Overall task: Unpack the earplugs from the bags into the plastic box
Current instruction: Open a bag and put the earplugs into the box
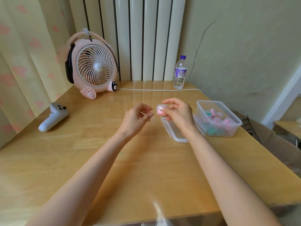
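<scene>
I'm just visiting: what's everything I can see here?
table: one, light wood, fills the view.
fan: one, pink, back left of table.
controller: one, pale grey, left edge.
water bottle: one, clear, purple cap, back right.
cable: one, white, along the back.
plastic box: one, clear, open, right side.
small cases: several, pink and green, inside it.
lid: one, clear, flat beside the plastic box.
pink case: one, pinched by the right hand.
left hand: one, fingers curled, beside the pink case.
right hand: one, above the lid.

A home room, likely a bedroom: heart-patterned curtains (24,62), a white radiator (146,38) against a cracked wall (236,46), and a pink cartoon desk fan (94,66) on the wooden worktop (81,152).
</scene>
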A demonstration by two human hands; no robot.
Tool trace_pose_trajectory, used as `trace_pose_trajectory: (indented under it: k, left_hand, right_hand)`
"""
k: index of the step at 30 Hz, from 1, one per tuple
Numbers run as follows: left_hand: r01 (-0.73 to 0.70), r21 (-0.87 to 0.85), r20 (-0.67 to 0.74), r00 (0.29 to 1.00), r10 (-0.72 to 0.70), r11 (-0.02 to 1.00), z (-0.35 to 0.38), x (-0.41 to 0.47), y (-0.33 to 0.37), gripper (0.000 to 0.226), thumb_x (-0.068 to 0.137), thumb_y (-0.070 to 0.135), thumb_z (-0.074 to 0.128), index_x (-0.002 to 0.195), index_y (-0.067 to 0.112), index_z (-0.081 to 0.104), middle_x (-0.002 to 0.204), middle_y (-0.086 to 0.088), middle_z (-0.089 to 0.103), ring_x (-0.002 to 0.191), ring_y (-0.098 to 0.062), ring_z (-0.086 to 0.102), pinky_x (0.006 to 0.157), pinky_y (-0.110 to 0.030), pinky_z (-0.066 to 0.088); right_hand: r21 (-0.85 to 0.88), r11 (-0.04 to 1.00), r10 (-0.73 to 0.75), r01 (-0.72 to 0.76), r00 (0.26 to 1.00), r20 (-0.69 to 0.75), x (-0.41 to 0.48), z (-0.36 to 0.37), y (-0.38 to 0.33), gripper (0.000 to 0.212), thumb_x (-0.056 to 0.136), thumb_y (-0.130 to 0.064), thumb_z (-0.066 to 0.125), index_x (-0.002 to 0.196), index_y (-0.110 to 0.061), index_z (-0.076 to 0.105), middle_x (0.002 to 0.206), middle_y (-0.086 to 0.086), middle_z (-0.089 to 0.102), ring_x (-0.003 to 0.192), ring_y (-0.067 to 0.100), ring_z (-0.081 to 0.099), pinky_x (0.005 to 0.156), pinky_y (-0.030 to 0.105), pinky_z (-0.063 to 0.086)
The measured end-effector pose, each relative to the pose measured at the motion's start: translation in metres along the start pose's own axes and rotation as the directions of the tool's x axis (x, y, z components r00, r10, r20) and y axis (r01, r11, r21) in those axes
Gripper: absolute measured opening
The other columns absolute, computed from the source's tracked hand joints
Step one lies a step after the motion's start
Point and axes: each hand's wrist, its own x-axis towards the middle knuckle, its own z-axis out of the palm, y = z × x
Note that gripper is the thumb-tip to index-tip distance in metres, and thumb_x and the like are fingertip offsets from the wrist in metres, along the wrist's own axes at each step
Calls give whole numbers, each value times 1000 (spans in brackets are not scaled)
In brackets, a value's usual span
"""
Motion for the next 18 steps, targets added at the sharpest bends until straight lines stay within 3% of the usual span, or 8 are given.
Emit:
trace_pose_trajectory:
  k: [4,8,12,15,18]
  left_hand:
    - [50,270,98,992,-79,962,0,8,-5,15,89,21,61,100,11,65,96,0,66,90,-15,61,82,-28,48]
    - [108,475,154,967,-203,873,10,10,-32,18,89,24,59,102,16,68,122,-6,56,114,-23,53,93,-32,42]
    - [118,515,166,958,-234,849,25,5,-50,25,93,26,53,115,25,64,140,2,42,131,-21,38,102,-34,36]
    - [72,608,164,963,-214,790,30,8,-53,30,95,31,47,123,30,58,145,5,40,137,-21,29,108,-38,28]
    - [51,694,159,962,-222,719,30,12,-49,33,97,33,41,125,28,58,145,7,41,136,-23,28,106,-38,26]
  right_hand:
    - [-362,932,-114,11,958,-264,18,-47,-2,18,77,-11,66,82,-28,63,76,-7,62,79,17,61,74,30,48]
    - [-512,845,-85,-155,906,-415,19,-100,14,17,80,-10,59,90,-21,67,93,2,70,93,26,62,76,32,46]
    - [-599,779,-76,-186,920,-385,16,-121,31,24,80,-9,60,101,-16,70,106,10,70,103,33,59,86,36,47]
    - [-604,794,-171,-73,926,-337,9,-115,32,18,83,-10,59,95,-16,70,100,9,70,98,31,62,86,36,48]
    - [-560,825,-253,77,936,-244,1,-97,23,14,86,-8,60,92,-14,71,93,6,71,88,24,63,80,35,48]
